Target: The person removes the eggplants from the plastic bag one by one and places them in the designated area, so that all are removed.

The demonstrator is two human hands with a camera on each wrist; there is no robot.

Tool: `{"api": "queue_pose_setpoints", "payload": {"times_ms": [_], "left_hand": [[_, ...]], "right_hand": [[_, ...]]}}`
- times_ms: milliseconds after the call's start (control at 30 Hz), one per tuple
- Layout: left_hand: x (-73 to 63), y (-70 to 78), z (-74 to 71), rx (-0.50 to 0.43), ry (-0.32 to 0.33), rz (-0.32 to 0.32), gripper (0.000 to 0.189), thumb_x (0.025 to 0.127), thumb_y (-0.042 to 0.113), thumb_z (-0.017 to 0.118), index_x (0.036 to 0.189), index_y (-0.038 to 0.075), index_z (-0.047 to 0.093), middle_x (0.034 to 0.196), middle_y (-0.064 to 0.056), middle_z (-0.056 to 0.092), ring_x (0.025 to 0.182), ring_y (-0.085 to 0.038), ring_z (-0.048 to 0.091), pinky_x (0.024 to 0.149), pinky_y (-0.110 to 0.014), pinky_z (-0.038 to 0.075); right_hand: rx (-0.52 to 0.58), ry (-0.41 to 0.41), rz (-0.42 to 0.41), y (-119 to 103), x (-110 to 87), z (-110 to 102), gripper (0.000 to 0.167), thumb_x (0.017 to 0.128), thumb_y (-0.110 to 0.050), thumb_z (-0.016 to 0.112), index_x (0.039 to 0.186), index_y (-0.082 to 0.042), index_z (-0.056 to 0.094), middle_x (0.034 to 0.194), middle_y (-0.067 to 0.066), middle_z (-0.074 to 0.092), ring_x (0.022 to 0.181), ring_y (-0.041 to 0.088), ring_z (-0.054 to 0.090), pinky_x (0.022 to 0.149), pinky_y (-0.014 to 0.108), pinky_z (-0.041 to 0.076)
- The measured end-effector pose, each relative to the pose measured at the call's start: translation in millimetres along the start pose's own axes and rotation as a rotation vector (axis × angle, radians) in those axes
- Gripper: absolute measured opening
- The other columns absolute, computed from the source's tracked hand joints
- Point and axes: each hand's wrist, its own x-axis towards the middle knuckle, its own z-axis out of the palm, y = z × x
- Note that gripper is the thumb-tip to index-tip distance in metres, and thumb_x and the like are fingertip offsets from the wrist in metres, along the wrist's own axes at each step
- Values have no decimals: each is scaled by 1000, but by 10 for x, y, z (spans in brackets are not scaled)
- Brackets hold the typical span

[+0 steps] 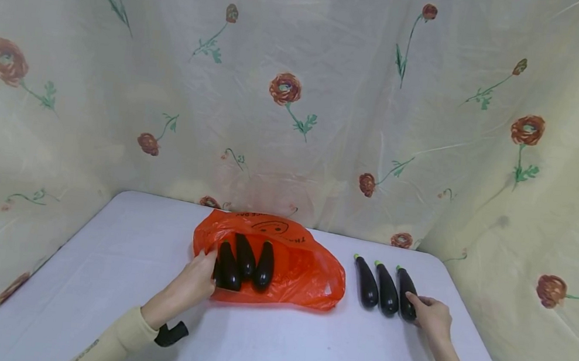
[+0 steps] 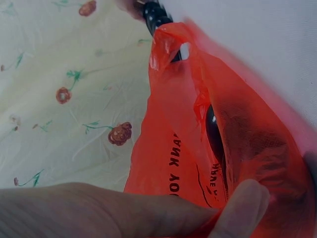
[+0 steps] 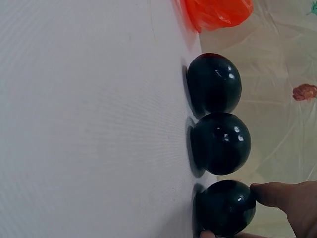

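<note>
A red plastic bag (image 1: 306, 276) with dark print lies on the table, its mouth facing me. Several dark eggplants (image 1: 265, 267) rest at the bag's opening, stems pointing away. At the left of that opening my left hand (image 1: 200, 277) pinches the bag's edge between thumb and finger, and the thumb (image 2: 242, 208) shows over the red film in the left wrist view. To the right of the bag, three eggplants lie side by side. My right hand (image 1: 434, 319) grips the rightmost eggplant (image 1: 405, 290) near its thick end, with the thumb on one side and fingers on the other.
The middle eggplant (image 1: 387, 291) and the left eggplant (image 1: 366, 283) of the row lie close beside the gripped one. A white-covered table (image 1: 277, 350) carries everything. Flowered plastic sheeting (image 1: 327, 120) hangs behind the table and along its sides.
</note>
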Motion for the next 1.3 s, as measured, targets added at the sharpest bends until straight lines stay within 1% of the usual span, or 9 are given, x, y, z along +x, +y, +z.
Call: {"api": "queue_pose_setpoints", "payload": {"times_ms": [133,233,467,633,767,900,1100,1200,1300], "left_hand": [[-1,-3,0,-3,8,15,54,73,-18,62,125,-14,49,118,-30,59,95,-34,61,81,-49,56],[-2,-1,2,-2,7,14,54,73,-18,62,125,-13,49,118,-29,59,96,-33,61,81,-49,56],[-8,11,13,-6,-3,-1,57,72,-19,63,128,-14,48,121,-30,58,97,-34,61,80,-49,57],[-11,-2,16,4,13,27,55,71,-19,62,124,-14,50,116,-29,60,94,-33,61,78,-48,57],[-6,-5,8,5,11,25,55,71,-19,62,125,-14,49,117,-30,59,96,-34,61,79,-48,57],[-2,6,0,2,3,10,58,72,-18,63,128,-14,47,122,-31,58,99,-35,61,80,-49,56],[-2,8,0,-7,-3,0,60,72,-19,62,130,-14,46,125,-32,55,103,-37,60,81,-50,56],[0,5,-3,-1,3,8,59,72,-18,63,129,-15,47,123,-32,56,101,-36,61,80,-49,56],[-3,1,-4,8,10,16,58,71,-18,63,127,-15,48,119,-31,58,95,-35,61,78,-48,57]], "right_hand": [[7,11,11,-10,4,12,65,91,-41,59,123,14,56,114,35,61,56,13,60,52,24,46],[0,11,21,-9,6,21,65,91,-42,58,124,14,55,116,35,59,56,13,60,53,24,45],[-14,-13,50,37,29,35,67,93,-44,54,127,14,53,122,36,55,60,15,61,55,24,47],[-22,-23,45,58,50,25,68,93,-45,53,127,14,53,122,35,55,61,16,61,56,24,49],[-40,-39,51,66,68,15,73,93,-50,51,128,13,51,123,35,55,64,17,61,56,24,49],[-51,-32,40,76,63,3,75,93,-52,49,127,14,52,119,34,57,65,18,60,55,23,47],[-46,-20,28,88,43,-13,72,93,-50,50,125,15,53,111,32,60,63,18,57,54,24,46],[-39,-13,22,90,42,-26,70,93,-48,51,125,14,54,102,29,63,62,18,57,53,25,46],[-24,14,17,87,37,-51,68,93,-47,52,123,14,55,91,24,66,61,18,59,52,25,46]]}}
